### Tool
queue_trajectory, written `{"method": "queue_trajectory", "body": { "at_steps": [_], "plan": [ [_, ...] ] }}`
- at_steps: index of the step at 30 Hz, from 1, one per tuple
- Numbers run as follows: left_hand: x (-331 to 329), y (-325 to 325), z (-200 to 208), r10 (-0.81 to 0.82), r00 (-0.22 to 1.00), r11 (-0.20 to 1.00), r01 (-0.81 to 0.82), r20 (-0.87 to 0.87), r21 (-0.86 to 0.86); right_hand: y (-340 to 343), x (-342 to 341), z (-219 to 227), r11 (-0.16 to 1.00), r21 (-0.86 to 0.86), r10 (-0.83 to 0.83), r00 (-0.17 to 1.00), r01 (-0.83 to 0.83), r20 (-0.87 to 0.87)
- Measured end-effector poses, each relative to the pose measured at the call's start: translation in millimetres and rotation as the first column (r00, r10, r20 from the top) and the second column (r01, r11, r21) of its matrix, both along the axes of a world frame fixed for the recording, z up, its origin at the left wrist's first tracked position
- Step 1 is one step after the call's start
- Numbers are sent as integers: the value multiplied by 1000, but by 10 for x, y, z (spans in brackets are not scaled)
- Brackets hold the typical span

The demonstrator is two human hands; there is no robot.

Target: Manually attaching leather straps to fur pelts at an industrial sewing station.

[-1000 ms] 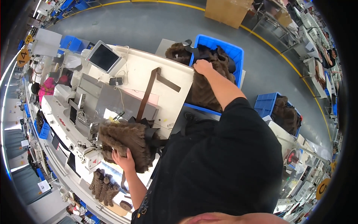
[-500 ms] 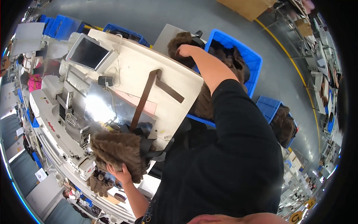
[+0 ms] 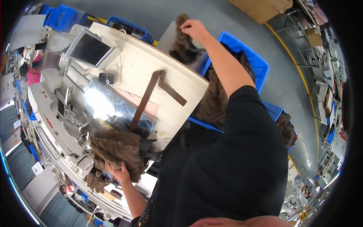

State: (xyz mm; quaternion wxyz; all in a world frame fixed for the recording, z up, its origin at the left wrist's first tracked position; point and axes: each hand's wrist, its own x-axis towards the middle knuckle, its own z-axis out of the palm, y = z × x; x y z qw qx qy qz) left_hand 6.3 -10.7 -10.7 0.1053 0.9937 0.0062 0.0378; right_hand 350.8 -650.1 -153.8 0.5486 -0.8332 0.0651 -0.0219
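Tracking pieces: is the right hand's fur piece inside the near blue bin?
Outside: the right hand holds the fur piece beside the blue bin.

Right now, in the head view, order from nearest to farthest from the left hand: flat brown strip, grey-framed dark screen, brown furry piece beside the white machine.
1. Brown furry piece: touching the left hand.
2. Brown strip: on the tabletop beyond.
3. Dark screen: farther, upper left.
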Motion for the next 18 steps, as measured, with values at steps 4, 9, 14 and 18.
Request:
{"method": "queue_trajectory", "body": {
  "at_steps": [4,9,14,18],
  "plan": [
    [-22,-82,20,61,998,996,-58,32,-72,-179,-32,840,902,425,-135,984,74,116],
    [6,-58,2,17,998,999,-15,53,-42,-190,-434,2164,970,242,-11,995,-15,104],
    [25,95,-135,-66,994,997,68,90,-21,60,-1240,3257,994,-36,106,887,-100,449],
    [44,144,-195,-11,996,999,15,89,-44,113,-1795,3756,934,-305,289,898,-189,330]
  ]
}}
